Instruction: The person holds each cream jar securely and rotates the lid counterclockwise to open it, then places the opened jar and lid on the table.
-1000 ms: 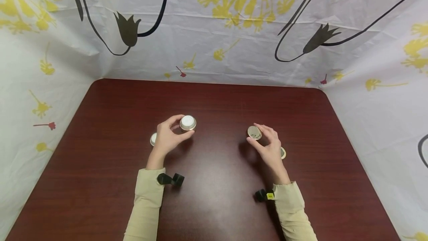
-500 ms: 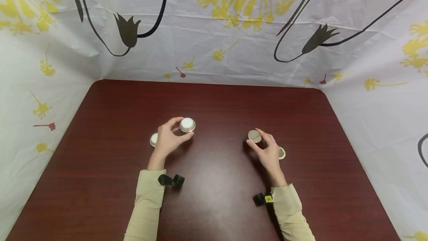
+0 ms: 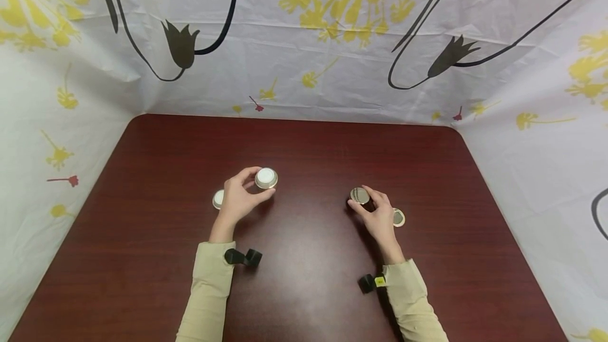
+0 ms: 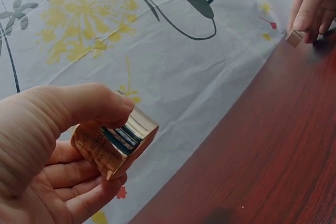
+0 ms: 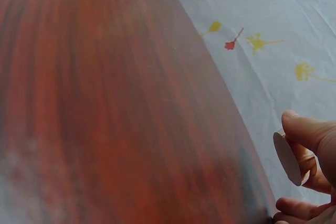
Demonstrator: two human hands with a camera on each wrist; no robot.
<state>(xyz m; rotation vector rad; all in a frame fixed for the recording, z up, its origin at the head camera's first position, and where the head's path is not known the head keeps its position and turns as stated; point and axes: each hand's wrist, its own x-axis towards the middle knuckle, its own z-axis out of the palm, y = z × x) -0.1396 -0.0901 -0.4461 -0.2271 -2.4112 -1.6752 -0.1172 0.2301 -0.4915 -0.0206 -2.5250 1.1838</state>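
My left hand (image 3: 239, 194) grips a small gold cosmetic jar (image 3: 266, 179) by its sides, thumb and fingers apart around it. Its white round top faces up in the head view; in the left wrist view the shiny gold wall and small lettering on the jar (image 4: 113, 145) show. My right hand (image 3: 380, 218) pinches a short gold lid (image 3: 360, 196) between thumb and fingers, its flat mirror-like face up. The right wrist view shows the lid (image 5: 287, 158) edge-on, with part of the hand cut off. Both things are held over the table, a wide gap between them.
A white round piece (image 3: 218, 199) lies on the table, partly behind my left hand. Beside my right wrist lies a pale-rimmed disc (image 3: 399, 218). The dark red table (image 3: 304, 141) meets a patterned white cloth (image 3: 285, 41) at the back and sides.
My right hand has come down and slightly left with the gold lid, showing more of the pale-rimmed disc. My left hand has sunk a little, still holding the jar.
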